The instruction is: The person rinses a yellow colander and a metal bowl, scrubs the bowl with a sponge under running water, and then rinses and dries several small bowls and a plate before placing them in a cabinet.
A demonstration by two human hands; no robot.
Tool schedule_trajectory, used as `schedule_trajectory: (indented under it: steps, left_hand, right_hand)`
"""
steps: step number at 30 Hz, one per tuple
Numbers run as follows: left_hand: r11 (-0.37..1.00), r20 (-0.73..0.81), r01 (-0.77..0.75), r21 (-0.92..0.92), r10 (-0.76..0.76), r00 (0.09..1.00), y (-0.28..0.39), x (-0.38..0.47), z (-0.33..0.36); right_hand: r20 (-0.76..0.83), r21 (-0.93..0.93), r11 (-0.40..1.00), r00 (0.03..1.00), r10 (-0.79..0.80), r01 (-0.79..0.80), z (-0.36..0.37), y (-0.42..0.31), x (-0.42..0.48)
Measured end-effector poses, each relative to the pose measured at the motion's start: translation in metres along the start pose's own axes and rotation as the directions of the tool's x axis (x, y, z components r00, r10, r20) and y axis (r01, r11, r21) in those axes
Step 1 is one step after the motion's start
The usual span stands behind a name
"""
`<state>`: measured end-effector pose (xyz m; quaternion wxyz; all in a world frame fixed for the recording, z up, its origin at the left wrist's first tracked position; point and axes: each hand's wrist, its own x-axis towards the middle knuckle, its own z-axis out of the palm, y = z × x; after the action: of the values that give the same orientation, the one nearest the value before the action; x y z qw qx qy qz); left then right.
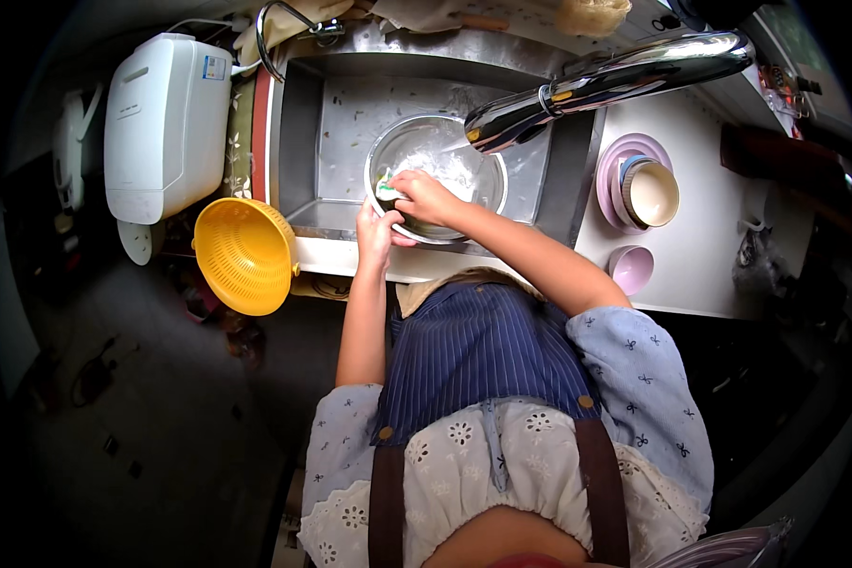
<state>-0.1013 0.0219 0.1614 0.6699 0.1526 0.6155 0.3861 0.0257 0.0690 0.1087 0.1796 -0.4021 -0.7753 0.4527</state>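
Observation:
A round stainless steel bowl [498,186] stands tilted in the metal sink [426,92], at its near side. The thumb of my left hand [378,231] lies over the bowl's lower left rim, with the fingers beneath. My right hand [426,199] presses a white and green cloth or scouring pad [389,187] against the inner left wall of the bowl. Bright water or glare fills the bowl's middle. Over its upper right edge hangs the end of a chrome faucet [511,121].
Left of the sink are a yellow plastic colander [245,255] and a white appliance [167,128]. On the right counter [710,270] stand stacked bowls [654,194] on a pink plate [605,177] and a small pink bowl [632,270]. A thin curved tap [261,39] rises at the back left.

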Motion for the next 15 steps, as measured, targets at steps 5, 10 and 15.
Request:
schedule_trajectory:
  steps: [5, 10, 15]
  left_hand:
    - [0.999, 0.001, -0.016, 0.031, 0.016, 1.0, -0.001, -0.001, -0.003]
    - [0.995, 0.025, -0.044, 0.092, 0.041, 0.999, 0.002, -0.009, 0.004]
    - [0.994, 0.003, -0.072, 0.078, 0.072, 0.997, 0.009, 0.001, 0.009]
  right_hand:
    - [-0.189, -0.04, 0.999, 0.982, -0.014, 0.007, -0.005, -0.035, 0.002]
    - [-0.371, -0.101, 0.979, 0.92, 0.127, -0.176, -0.01, -0.001, 0.023]
    - [-0.602, 0.084, 0.932, 0.727, 0.329, -0.352, 0.0, 0.093, 0.016]
